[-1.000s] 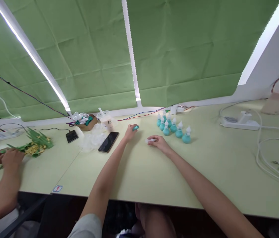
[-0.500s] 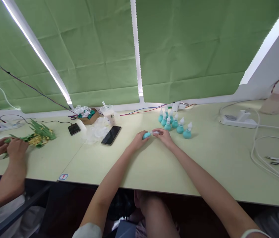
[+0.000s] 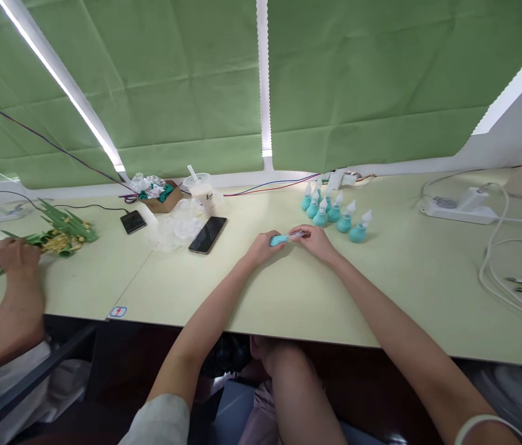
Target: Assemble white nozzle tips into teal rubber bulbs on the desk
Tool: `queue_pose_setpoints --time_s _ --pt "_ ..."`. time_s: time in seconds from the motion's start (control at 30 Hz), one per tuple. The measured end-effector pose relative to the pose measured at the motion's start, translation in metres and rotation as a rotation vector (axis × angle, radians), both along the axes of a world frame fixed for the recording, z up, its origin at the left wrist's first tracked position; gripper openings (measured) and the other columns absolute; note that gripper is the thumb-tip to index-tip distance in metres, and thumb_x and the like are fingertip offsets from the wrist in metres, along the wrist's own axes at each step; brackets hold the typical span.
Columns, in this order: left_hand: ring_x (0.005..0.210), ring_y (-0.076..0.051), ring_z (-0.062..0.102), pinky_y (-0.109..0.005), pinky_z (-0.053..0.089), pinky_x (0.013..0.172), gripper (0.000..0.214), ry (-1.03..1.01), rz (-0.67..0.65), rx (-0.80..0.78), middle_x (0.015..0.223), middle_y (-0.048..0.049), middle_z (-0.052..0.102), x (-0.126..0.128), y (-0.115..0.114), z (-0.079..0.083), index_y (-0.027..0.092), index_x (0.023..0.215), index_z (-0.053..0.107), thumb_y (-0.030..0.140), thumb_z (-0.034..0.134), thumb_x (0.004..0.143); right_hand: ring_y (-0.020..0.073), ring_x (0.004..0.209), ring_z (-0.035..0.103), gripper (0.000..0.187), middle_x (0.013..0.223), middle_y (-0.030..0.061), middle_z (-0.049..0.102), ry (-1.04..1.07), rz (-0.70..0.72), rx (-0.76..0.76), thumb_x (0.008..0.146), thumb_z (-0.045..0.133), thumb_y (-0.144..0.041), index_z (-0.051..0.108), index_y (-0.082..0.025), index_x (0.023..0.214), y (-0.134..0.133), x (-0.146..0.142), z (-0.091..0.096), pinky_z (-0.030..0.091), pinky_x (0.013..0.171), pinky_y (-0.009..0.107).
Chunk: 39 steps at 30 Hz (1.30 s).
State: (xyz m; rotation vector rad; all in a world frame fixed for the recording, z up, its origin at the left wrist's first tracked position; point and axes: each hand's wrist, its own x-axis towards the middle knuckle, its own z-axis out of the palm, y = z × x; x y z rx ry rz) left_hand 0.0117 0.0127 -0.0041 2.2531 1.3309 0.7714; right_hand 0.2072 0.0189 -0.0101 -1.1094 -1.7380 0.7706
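My left hand [image 3: 262, 248] is closed around the teal bulb of a small bulb syringe [image 3: 278, 240], which lies sideways just above the table. My right hand [image 3: 315, 241] pinches the clear nozzle [image 3: 296, 234] at its other end, and the fingers partly hide it. Bulb and nozzle are in line, touching or nearly so; I cannot tell how firmly they are joined. Beyond my right hand stand several like bulb syringes [image 3: 320, 216], teal below with pale pointed tips upward.
Left of my hands lie a phone [image 3: 208, 235], a crumpled plastic bag [image 3: 172, 227], a drink cup [image 3: 202, 191] and a cardboard box [image 3: 162, 201]. A co-worker's hands [image 3: 17, 253] hold green stems farther left. A power strip [image 3: 459, 212] with white cables is at right.
The view has tilted and shifted slightly, so the table sits higher in it. Both hands keep their hold on the bulb syringe, with only a small change in its angle.
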Motion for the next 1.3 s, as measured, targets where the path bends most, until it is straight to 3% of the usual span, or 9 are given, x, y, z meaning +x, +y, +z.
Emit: queue_pose_setpoints --time_s 0.6,0.77,1.3 --pt "0.083 -0.02 0.063 -0.027 0.044 0.075 0.033 -0.016 0.119 -0.014 0.09 -0.0022 0.071 0.008 -0.004 0.001 0.022 0.094 0.069 0.047 0.061 0.075 0.0173 0.075 0.063 0.014 0.084 0.0037 0.07 -0.112 0.016 0.096 0.068 0.065 -0.025 0.073 -0.02 0.079 -0.01 0.0 0.012 0.05 0.071 0.028" --pt "0.087 -0.022 0.063 -0.028 0.044 0.076 0.032 0.065 0.13 0.013 0.094 -0.0026 0.071 0.01 -0.007 0.002 0.023 0.093 0.069 0.049 0.062 0.074 0.0171 0.07 0.064 0.016 0.081 0.0034 0.071 -0.1 0.028 -0.009 0.066 0.067 -0.027 0.073 -0.02 0.079 -0.01 0.002 0.01 0.051 0.069 0.029" --pt "0.085 -0.021 0.062 -0.026 0.039 0.071 0.037 0.182 0.132 0.041 0.093 -0.0061 0.068 0.016 -0.012 0.012 0.023 0.094 0.068 0.054 0.057 0.078 0.0155 0.06 0.062 0.03 0.064 0.0037 0.069 0.268 0.04 -0.278 0.058 0.075 -0.034 0.073 -0.014 0.08 -0.012 -0.005 0.006 0.053 0.067 0.03"
